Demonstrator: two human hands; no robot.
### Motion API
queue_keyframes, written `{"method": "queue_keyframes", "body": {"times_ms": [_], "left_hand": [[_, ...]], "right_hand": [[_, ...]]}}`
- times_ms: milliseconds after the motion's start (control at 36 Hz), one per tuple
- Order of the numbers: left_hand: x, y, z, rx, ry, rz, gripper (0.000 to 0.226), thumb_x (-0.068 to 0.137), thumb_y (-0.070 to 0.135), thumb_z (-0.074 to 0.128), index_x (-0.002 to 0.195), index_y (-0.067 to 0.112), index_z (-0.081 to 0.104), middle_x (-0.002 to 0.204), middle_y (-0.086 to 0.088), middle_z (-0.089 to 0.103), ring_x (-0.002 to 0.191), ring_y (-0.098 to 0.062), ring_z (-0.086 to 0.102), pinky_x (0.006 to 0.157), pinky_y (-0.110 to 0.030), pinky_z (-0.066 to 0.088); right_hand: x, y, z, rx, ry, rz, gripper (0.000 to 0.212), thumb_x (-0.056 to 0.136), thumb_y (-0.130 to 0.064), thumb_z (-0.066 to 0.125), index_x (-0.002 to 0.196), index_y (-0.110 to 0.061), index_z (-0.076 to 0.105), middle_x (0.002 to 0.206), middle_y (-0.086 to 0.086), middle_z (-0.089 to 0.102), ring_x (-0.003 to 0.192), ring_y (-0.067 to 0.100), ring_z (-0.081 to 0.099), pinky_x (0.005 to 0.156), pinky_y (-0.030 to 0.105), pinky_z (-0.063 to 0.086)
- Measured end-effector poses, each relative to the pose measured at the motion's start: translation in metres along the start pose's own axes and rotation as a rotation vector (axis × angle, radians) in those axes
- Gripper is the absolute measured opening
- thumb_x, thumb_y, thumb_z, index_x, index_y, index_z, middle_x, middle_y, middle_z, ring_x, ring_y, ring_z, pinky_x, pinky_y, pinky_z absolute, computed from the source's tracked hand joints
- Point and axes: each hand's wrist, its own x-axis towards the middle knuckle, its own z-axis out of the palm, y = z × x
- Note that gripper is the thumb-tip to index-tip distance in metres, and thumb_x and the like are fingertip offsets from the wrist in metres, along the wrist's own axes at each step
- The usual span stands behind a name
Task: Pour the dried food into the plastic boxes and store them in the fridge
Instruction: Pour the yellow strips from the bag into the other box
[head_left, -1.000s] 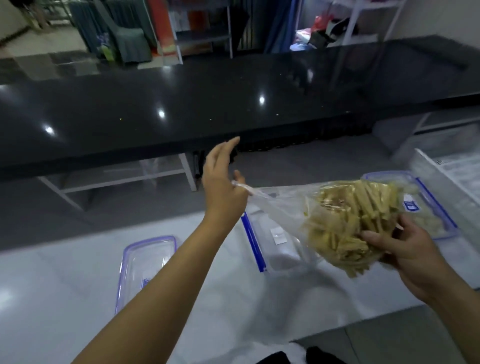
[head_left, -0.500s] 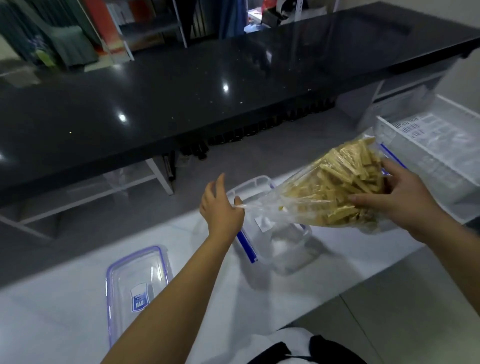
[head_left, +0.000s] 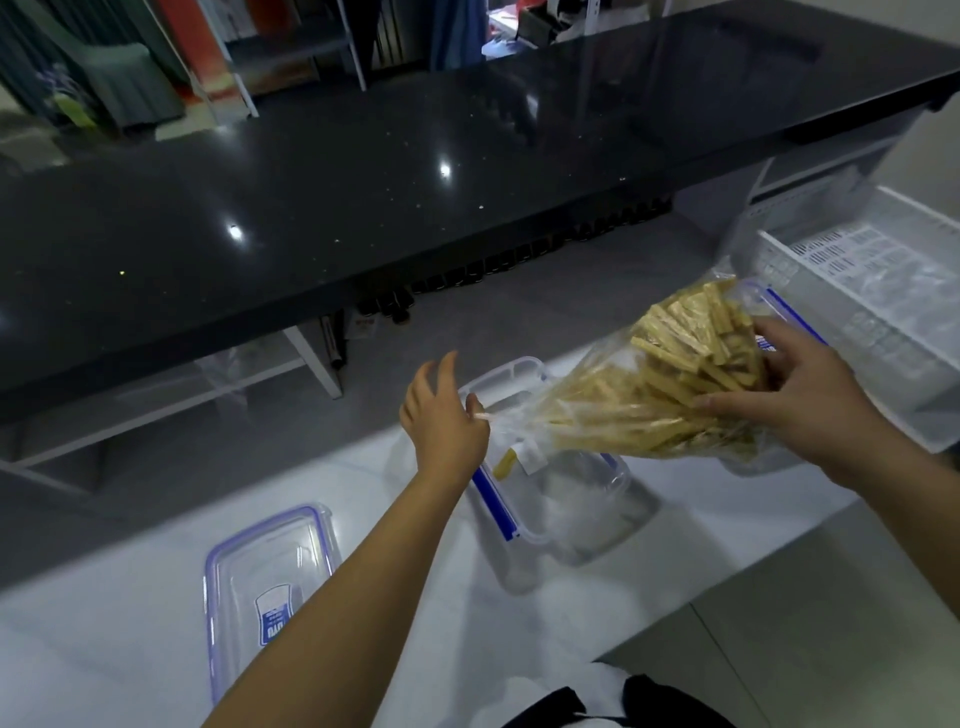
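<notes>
A clear plastic bag (head_left: 670, 395) packed with pale yellow-tan dried sticks (head_left: 691, 364) is held tilted in the air, its mouth pointing down-left over an open clear plastic box (head_left: 582, 509) with blue clips that stands on the white counter (head_left: 130, 623). One stick (head_left: 504, 464) hangs at the bag's mouth, just over the box. The left hand (head_left: 441, 421) pinches the bag's mouth edge between thumb and forefinger, its other fingers loosely raised. The right hand (head_left: 800, 400) grips the full, raised end of the bag with its fingers curled round it. A clear lid (head_left: 260, 582) with a blue rim lies flat on the counter, apart to the left.
</notes>
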Motion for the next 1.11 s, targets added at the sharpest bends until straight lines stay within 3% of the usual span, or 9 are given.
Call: {"method": "queue_keyframes", "body": {"times_ms": [111,250,389,528,694,833,944,1028,1111], "left_hand": [[-0.001,0.000,-0.001,0.004,-0.003,0.016,0.056,0.101,0.016,0.053,0.152,0.028,0.036,0.159,-0.005,0.029,0.148,-0.028,0.025,0.121,-0.044,0.020],[-0.002,-0.001,-0.001,-0.003,0.000,0.023,0.053,0.101,0.016,0.053,0.150,0.029,0.038,0.158,-0.004,0.031,0.146,-0.028,0.026,0.120,-0.044,0.022],[-0.004,0.004,-0.001,-0.027,0.011,0.045,0.050,0.101,0.011,0.050,0.147,0.030,0.041,0.156,-0.002,0.034,0.145,-0.027,0.028,0.118,-0.042,0.022],[-0.005,0.003,-0.004,-0.018,0.010,0.048,0.050,0.102,0.013,0.049,0.148,0.027,0.041,0.156,-0.003,0.034,0.145,-0.027,0.028,0.119,-0.042,0.022],[-0.006,0.000,-0.006,-0.024,0.012,0.026,0.049,0.102,0.014,0.050,0.148,0.028,0.041,0.156,-0.002,0.034,0.144,-0.026,0.029,0.118,-0.042,0.024],[-0.007,-0.002,-0.008,-0.020,0.015,0.006,0.050,0.102,0.011,0.050,0.148,0.029,0.042,0.155,-0.002,0.035,0.143,-0.026,0.031,0.117,-0.041,0.025],[-0.007,-0.005,-0.011,-0.018,0.012,-0.003,0.050,0.102,0.011,0.049,0.148,0.028,0.042,0.154,-0.002,0.036,0.143,-0.027,0.032,0.116,-0.040,0.025],[-0.007,-0.006,-0.011,-0.019,0.011,-0.013,0.050,0.102,0.010,0.049,0.148,0.029,0.041,0.154,-0.002,0.036,0.142,-0.027,0.032,0.116,-0.040,0.025],[-0.006,-0.008,-0.010,-0.027,0.015,-0.011,0.051,0.101,0.009,0.050,0.147,0.030,0.042,0.153,-0.002,0.037,0.141,-0.027,0.034,0.117,-0.042,0.027]], "right_hand": [[-0.003,0.002,0.001,0.036,0.019,0.008,0.073,0.053,-0.019,0.088,0.120,-0.039,0.063,0.098,-0.004,0.077,0.088,0.013,0.074,0.063,0.022,0.058],[-0.003,0.008,-0.005,0.038,0.019,0.002,0.067,0.066,-0.004,0.086,0.121,-0.035,0.064,0.098,0.001,0.078,0.089,0.020,0.075,0.067,0.026,0.060],[-0.005,0.011,-0.002,-0.016,-0.012,0.006,0.067,0.067,0.002,0.085,0.113,-0.043,0.066,0.096,-0.003,0.078,0.087,0.016,0.075,0.064,0.021,0.058],[-0.004,0.009,-0.005,0.010,0.026,-0.001,0.060,0.070,0.002,0.083,0.114,-0.034,0.066,0.093,0.000,0.078,0.084,0.019,0.076,0.062,0.024,0.059],[-0.006,0.005,0.001,0.021,0.034,0.015,0.062,0.068,0.000,0.084,0.113,-0.038,0.066,0.096,-0.001,0.077,0.086,0.018,0.075,0.063,0.024,0.058],[-0.008,0.001,0.009,-0.057,-0.018,0.009,0.063,0.070,-0.004,0.085,0.120,-0.037,0.064,0.109,-0.002,0.072,0.098,0.018,0.070,0.073,0.032,0.060],[-0.006,-0.008,0.012,-0.045,-0.044,0.005,0.062,0.069,0.001,0.085,0.116,-0.036,0.067,0.101,-0.003,0.074,0.090,0.014,0.071,0.063,0.021,0.058],[-0.007,-0.013,0.018,-0.056,-0.084,-0.004,0.062,0.068,0.005,0.084,0.109,-0.038,0.067,0.098,-0.001,0.073,0.088,0.016,0.071,0.063,0.020,0.058],[-0.003,-0.016,0.017,-0.032,-0.023,-0.009,0.064,0.070,0.005,0.083,0.112,-0.040,0.066,0.103,0.005,0.071,0.090,0.019,0.070,0.060,0.019,0.057]]}}
